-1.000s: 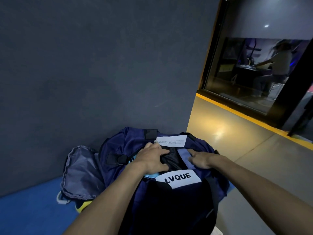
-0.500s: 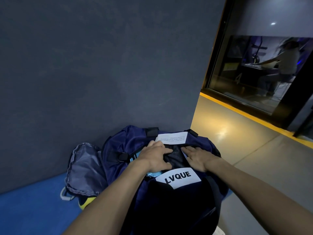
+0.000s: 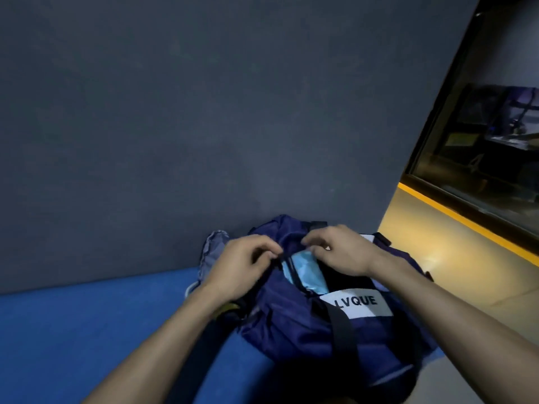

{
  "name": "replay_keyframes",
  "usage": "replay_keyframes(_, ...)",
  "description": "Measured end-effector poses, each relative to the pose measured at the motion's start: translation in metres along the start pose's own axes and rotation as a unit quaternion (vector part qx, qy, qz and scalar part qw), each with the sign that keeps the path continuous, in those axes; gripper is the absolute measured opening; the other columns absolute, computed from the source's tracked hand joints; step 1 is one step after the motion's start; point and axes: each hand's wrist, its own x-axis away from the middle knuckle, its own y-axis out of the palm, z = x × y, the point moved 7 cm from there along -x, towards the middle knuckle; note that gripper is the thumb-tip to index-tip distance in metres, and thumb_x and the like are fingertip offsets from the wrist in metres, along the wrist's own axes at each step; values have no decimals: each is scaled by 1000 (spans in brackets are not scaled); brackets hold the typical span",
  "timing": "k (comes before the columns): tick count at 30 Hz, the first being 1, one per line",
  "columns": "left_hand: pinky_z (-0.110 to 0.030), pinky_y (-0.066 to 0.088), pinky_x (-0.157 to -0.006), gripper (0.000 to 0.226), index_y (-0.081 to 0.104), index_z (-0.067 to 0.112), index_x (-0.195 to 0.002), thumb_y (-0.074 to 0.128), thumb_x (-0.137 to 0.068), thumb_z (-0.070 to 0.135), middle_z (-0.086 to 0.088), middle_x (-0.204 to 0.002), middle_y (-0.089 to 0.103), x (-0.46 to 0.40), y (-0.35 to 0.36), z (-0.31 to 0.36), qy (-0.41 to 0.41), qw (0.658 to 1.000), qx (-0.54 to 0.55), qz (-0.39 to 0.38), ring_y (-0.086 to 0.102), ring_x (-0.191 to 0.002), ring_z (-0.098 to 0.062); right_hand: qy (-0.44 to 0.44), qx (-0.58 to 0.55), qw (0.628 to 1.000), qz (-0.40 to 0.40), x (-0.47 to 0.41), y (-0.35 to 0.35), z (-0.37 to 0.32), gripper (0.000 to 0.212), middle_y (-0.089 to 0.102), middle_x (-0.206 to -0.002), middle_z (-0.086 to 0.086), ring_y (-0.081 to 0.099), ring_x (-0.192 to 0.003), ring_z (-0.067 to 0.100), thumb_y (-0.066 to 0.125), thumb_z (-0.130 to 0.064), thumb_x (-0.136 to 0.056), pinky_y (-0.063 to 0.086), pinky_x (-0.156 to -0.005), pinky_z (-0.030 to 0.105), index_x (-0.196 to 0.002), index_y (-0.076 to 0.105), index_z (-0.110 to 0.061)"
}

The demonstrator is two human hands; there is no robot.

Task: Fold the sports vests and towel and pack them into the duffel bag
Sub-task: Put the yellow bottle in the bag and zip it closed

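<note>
Gripping the far end of the navy blue fabric duffel bag, both hands work at its top opening. The left hand has its fingers curled and pinching at the bag's left lip, seemingly on the zip line, though blur hides exactly what it holds. The right hand curls its fingers over the opposite lip, just beside the left; the 2 hands are close together but not touching. Judging by this hold, they are drawing the edges together, or finding the zip pull, to close the bag.

Through the gap, a light blue folded cloth and a dark folded garment already lie inside, so packing looks nearly done. I cannot tell which is the towel.

The bag lies on a blue floor mat against a dark grey wall. A white label reading LVQUE sits on its top, with a black webbing strap crossing beside it. A grey mesh pouch lies behind the left hand. The bulging blue cloth could catch in the closing edges.
</note>
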Motion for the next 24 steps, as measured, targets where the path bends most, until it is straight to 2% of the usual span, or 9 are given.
replay_keyframes(3,-12,46,-71,19,73,27,-89,67,-92,9,16,-86,72,57,-65,-59,-120,985,-74,98,65,-77,3,-92,-25,994,51,-7,15,-74,27,75,-114,0,67,-109,23,61,-30,-94,51,-92,38,-116,71,-18)
replay_keyframes(5,-22,47,-70,18,68,29,-87,66,-93,12,13,-86,71,95,-84,-93,-213,967,-109,85,64,-73,-3,-109,3,992,57,-13,40,-117,39,71,-113,0,62,-108,26,60,-49,-88,52,-87,40,-114,66,-20)
replay_keyframes(7,-28,48,-74,14,62,28,-86,68,-92,17,6,-87,72,117,-80,-120,-292,951,-90,45,66,-80,-17,-88,70,993,39,-19,70,-145,55,66,-117,2,54,-110,28,60,-63,-83,50,-86,41,-117,59,-20)
replay_keyframes(9,-37,53,-81,12,62,24,-85,71,-85,31,0,-85,72,127,-61,-133,-342,939,-28,-10,66,-82,-23,-66,142,987,27,-25,96,-163,60,63,-122,6,51,-114,32,60,-62,-85,44,-90,42,-124,56,-17)
replay_keyframes(12,-46,56,-76,36,60,23,-92,68,-72,52,3,-78,66,119,-29,-128,-358,931,38,-69,58,-69,-16,-15,143,987,77,-29,104,-167,36,64,-120,12,55,-114,35,54,-36,-94,43,-89,42,-119,58,-11)
replay_keyframes(15,-31,53,-68,32,58,32,-93,71,-80,57,10,-85,68,103,-15,-110,-358,929,61,-70,63,-75,-9,66,30,990,118,-30,99,-148,21,68,-107,15,63,-102,37,49,-26,-98,40,-71,39,-106,58,-9)
replay_keyframes(19,-39,54,-93,75,47,31,-120,64,-60,73,9,-111,65,93,-6,-116,-384,921,34,-63,64,-105,-18,60,-82,984,147,-28,104,-136,15,68,-83,14,63,-83,37,49,-25,-97,34,-63,38,-83,46,-19)
replay_keyframes(22,-39,57,-87,71,49,27,-118,65,-63,69,2,-110,68,94,-6,-120,-401,913,40,-67,67,-100,-20,32,-88,982,162,-22,106,-139,15,67,-77,11,62,-78,37,51,-25,-98,38,-61,41,-84,49,-20)
replay_keyframes(24,-33,62,-70,53,60,23,-108,72,-71,59,-2,-103,73,97,-16,-116,-417,900,114,-58,71,-88,-17,6,-112,978,178,-19,104,-143,11,67,-75,8,62,-77,35,51,-26,-100,44,-63,43,-93,59,-22)
